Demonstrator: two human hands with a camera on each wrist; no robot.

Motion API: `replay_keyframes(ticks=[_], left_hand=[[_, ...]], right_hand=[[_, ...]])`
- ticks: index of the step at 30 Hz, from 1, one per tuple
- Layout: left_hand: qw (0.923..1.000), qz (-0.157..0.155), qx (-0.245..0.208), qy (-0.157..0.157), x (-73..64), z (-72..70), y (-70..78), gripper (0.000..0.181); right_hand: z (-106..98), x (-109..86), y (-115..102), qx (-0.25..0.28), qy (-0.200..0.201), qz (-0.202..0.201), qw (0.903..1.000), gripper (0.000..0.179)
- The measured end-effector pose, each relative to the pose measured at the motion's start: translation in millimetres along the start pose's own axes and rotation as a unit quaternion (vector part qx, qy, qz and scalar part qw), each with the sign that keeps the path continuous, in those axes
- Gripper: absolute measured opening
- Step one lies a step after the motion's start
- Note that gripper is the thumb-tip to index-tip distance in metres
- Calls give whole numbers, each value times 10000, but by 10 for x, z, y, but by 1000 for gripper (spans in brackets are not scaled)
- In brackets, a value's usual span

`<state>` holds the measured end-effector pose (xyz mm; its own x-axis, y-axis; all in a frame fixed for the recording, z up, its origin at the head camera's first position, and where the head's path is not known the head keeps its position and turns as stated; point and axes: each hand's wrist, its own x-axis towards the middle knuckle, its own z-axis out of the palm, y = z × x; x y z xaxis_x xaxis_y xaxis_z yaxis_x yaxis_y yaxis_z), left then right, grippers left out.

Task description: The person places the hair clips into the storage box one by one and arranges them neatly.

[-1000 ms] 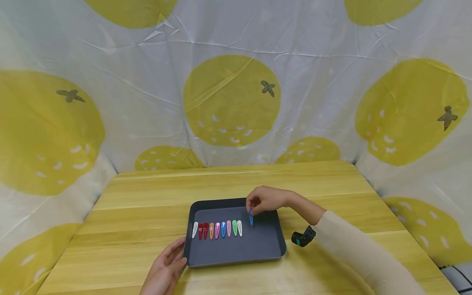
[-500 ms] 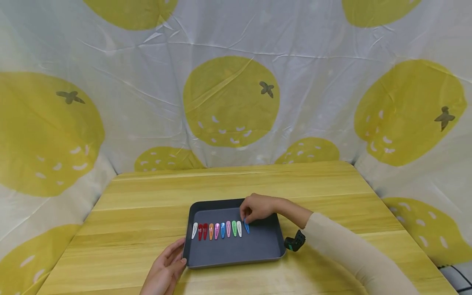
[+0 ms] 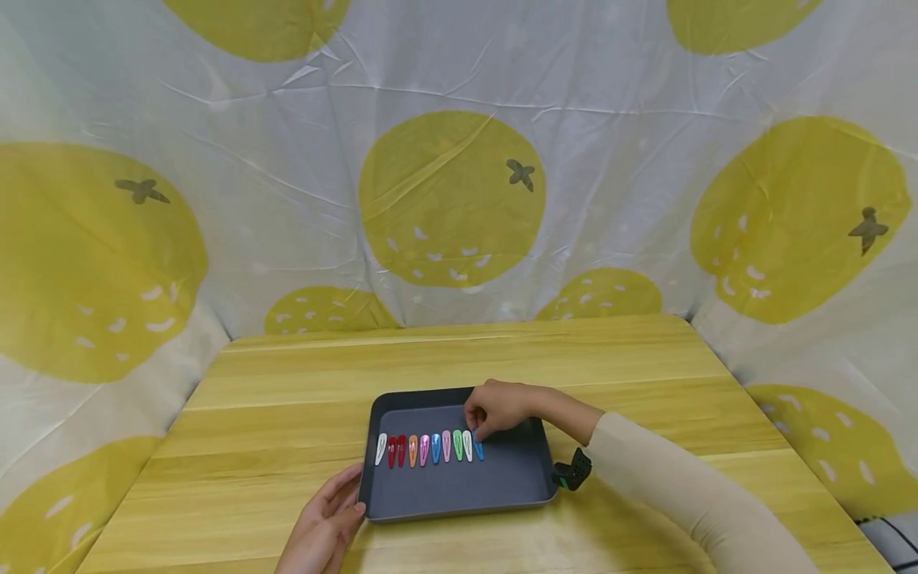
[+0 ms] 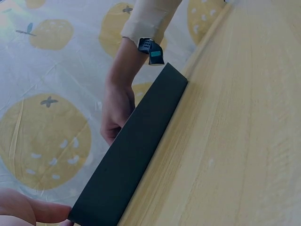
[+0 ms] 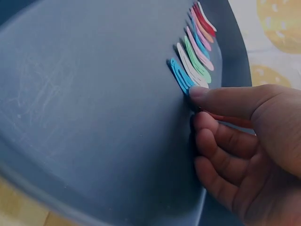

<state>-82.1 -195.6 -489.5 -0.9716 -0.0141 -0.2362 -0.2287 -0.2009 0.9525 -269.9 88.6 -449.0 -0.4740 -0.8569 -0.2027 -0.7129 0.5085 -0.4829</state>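
A dark grey tray point(image 3: 459, 494) lies on the wooden table, with a row of snap hair clips in it. From left to right run a white clip point(image 3: 381, 450), two red ones, an orange, a pink, a blue, another pink, a green point(image 3: 457, 446) and a white clip point(image 3: 468, 446). At the right end my right hand point(image 3: 500, 404) pinches a blue hair clip point(image 5: 181, 77) between thumb and fingers, close beside the white one. The clip's wide end is under the fingers. My left hand point(image 3: 326, 514) holds the tray's left edge, thumb at the rim.
The wooden table point(image 3: 251, 446) extends around the tray. A patterned curtain point(image 3: 610, 199) hangs behind and at both sides. A black wrist device point(image 3: 572, 470) sits under the right forearm, near the tray's right wall.
My right hand has moved left and lower, bringing the blue hair clip from apart to the right end of the row. My left hand stays on the tray's edge.
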Motion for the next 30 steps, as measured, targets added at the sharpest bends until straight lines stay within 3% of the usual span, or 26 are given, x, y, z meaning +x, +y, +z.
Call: replay_keyframes(ticks=[17,30], left_hand=[[9999,-59,-22,90,-6,16,17,65],[9999,-56,-83,64,1,4,8,65]], right_hand=[[-12,-3,12,-135,-35,18,9999,17],[-69,-127,84,26,57,-82,9999,9]])
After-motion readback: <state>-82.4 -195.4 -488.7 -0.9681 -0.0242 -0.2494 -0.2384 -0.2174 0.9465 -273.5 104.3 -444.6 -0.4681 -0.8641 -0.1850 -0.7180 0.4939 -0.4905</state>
